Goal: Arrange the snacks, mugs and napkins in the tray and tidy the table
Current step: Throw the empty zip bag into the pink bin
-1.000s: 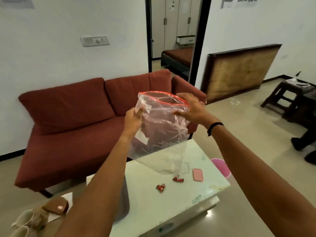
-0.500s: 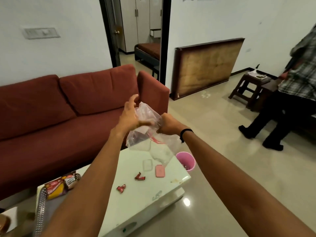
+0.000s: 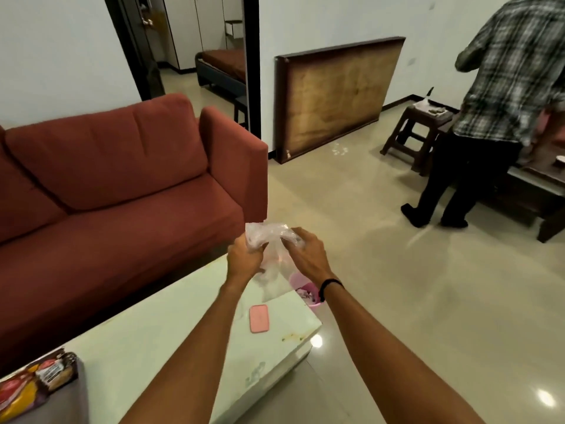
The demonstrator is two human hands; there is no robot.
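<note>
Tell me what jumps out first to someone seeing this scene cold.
Both hands, left hand and right hand, grip a crumpled clear plastic bag above the white table's far end. A red sofa fills the left side. At right, a person in a plaid shirt stands facing away.

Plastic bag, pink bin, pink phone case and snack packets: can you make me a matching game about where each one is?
Things:
1. plastic bag
2. pink bin
3. pink phone case
4. snack packets

Places:
A. flat on the white table
B. on the floor by the table's far corner
C. gripped by the left hand and right hand
D. bottom left corner of the view

Pairs: 1-C, 2-B, 3-A, 4-D
</note>
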